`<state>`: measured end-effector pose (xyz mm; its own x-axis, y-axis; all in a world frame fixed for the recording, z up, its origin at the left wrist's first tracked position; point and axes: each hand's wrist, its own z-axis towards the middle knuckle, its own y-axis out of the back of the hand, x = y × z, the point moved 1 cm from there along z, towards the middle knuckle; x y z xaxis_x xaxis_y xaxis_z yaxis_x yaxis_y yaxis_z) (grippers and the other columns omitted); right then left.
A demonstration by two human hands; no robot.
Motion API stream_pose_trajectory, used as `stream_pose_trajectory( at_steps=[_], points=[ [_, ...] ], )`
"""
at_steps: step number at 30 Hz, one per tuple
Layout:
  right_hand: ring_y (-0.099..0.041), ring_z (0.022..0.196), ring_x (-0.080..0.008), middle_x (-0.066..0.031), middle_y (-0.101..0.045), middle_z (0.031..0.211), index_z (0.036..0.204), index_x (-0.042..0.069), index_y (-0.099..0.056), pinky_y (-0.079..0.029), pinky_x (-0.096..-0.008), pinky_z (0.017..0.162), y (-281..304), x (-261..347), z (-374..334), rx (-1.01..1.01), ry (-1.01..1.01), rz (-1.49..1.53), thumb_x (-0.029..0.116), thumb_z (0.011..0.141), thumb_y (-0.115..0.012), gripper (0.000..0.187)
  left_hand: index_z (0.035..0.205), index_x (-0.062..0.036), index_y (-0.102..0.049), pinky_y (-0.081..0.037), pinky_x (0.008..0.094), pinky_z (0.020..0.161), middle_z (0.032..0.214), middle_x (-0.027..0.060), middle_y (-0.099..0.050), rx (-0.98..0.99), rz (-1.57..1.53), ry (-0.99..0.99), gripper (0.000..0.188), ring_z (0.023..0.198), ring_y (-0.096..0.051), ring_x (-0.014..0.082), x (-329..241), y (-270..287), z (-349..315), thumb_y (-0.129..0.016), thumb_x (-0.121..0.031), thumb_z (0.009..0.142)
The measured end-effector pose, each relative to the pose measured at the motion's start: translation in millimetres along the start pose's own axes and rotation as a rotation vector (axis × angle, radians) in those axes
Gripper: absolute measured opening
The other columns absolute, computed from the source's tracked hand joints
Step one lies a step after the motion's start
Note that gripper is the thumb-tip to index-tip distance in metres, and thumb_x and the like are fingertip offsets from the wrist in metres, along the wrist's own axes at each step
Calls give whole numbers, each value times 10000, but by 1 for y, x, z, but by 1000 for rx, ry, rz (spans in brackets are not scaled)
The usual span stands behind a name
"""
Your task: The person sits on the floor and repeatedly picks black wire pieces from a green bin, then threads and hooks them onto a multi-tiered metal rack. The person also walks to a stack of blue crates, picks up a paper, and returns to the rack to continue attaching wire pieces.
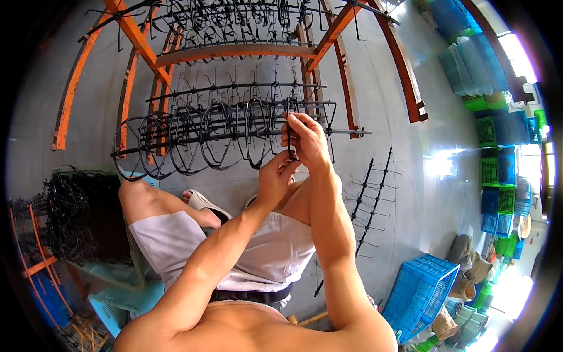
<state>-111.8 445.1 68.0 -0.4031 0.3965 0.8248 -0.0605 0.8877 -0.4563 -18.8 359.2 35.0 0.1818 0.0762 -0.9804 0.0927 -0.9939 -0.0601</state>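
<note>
In front of me a black metal hanging bar (199,139) runs across, set with hooks. Several thin black hoops (218,167) hang along it, from the left end towards the middle. Near its right part, my right hand (308,141) is closed, with fingers and thumb pinching a thin black strip (289,141) that stands roughly upright. Just below and to the left, my left hand (275,178) pinches the lower end of the same strip. My fingers partly cover the strip, so its full shape and how it meets the bar are hidden.
An orange frame (234,51) holds more hooked bars beyond. On the floor at right lie two hooked black rods (375,196) and a blue crate (419,293). Black parts are heaped (73,217) at left. Blue and green crates (491,182) stack at far right.
</note>
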Motion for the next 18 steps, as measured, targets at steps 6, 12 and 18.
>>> stream_pose_trajectory(
  at_steps=[6, 12, 18],
  points=[
    [-577, 601, -132, -71, -607, 771, 1003, -16, -600, -513, -265, 539, -1, 5, -4, 9, -14, -40, 166, 894, -600, 212, 933, 18, -595, -468, 226, 595, 735, 46, -613, 0, -184, 131, 153, 644, -569, 84, 0, -2, -1, -625, -109, 853],
    [-574, 599, -135, -74, -606, 770, 997, -20, -596, -511, -265, 535, -2, 7, -4, 7, -26, -30, 173, 891, -600, 221, 893, 3, -578, -469, 247, 571, 718, 30, -550, 26, -346, 212, 92, 603, -503, 93, -1, -4, 3, -614, -71, 852],
    [-591, 620, -198, -93, -612, 778, 888, 1, -640, -488, -332, 561, -5, 13, 2, -384, 200, -832, 290, 903, -569, 298, 868, -27, -556, -470, 293, 573, 753, 35, -527, -25, -606, 408, 60, 605, -482, 124, 0, -6, 3, -599, -24, 827]
  ],
)
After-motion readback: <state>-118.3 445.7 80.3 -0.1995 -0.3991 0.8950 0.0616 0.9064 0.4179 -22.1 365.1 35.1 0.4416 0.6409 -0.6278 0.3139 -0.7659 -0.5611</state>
